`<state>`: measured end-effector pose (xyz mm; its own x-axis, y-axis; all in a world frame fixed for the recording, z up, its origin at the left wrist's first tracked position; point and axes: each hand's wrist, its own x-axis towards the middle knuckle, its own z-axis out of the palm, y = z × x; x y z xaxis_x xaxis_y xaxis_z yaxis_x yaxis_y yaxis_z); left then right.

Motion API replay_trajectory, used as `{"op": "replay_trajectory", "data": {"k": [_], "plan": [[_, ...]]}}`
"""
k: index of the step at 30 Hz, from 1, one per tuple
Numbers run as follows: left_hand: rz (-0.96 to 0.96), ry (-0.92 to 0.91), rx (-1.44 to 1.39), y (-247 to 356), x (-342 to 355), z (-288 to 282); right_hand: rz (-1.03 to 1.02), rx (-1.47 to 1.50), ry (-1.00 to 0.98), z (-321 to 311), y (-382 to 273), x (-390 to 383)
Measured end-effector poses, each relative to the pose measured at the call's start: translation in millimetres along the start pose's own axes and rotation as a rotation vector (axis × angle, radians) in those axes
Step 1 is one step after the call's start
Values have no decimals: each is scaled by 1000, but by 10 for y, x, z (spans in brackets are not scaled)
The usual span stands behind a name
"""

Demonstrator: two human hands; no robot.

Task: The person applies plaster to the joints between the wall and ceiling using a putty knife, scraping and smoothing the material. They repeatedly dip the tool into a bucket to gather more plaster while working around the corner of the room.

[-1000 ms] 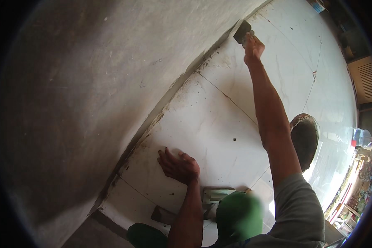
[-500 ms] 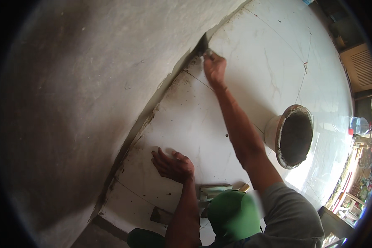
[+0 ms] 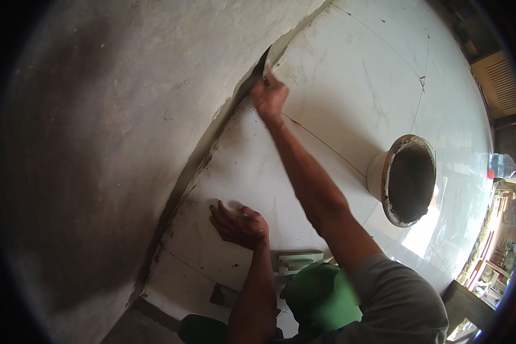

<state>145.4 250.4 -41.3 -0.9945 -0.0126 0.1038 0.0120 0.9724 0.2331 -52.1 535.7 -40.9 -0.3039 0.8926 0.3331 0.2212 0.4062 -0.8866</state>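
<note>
My right hand (image 3: 270,96) is closed round what looks like a small trowel (image 3: 265,62). Its dark blade sits at the gap between the grey wall (image 3: 97,137) and the white floor tiles (image 3: 327,143); the hand hides most of its handle. Lower down, my left hand (image 3: 242,226) lies on a tile near the wall, fingers spread, holding nothing. A narrow strip of grey mortar (image 3: 189,172) runs along the wall's foot between the two hands.
To the right stands a bucket (image 3: 378,178) with grey mortar in it. Near my left forearm are a flat hand float (image 3: 298,261) and a dark flat piece (image 3: 223,295). A clear water jug (image 3: 501,165) and clutter are at the far right.
My right hand has moved left and slightly down along the wall joint with the tool. My left hand stays nearly in place on the tile.
</note>
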Motion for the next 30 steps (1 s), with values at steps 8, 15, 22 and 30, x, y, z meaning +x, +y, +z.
{"op": "replay_trajectory", "data": {"k": [8,15,22,30], "plan": [[4,67,97,-242,115,-15,92,-45,-90,-385,-410,-545],[-39,9,94,-112,116,-118,-47,-196,95,-244,244,1283],[38,30,115,-135,107,-82,-94,-152,-68,-104,329,1019],[127,102,126,-204,98,-72,-88,-39,-98,-35,-222,-257]]}}
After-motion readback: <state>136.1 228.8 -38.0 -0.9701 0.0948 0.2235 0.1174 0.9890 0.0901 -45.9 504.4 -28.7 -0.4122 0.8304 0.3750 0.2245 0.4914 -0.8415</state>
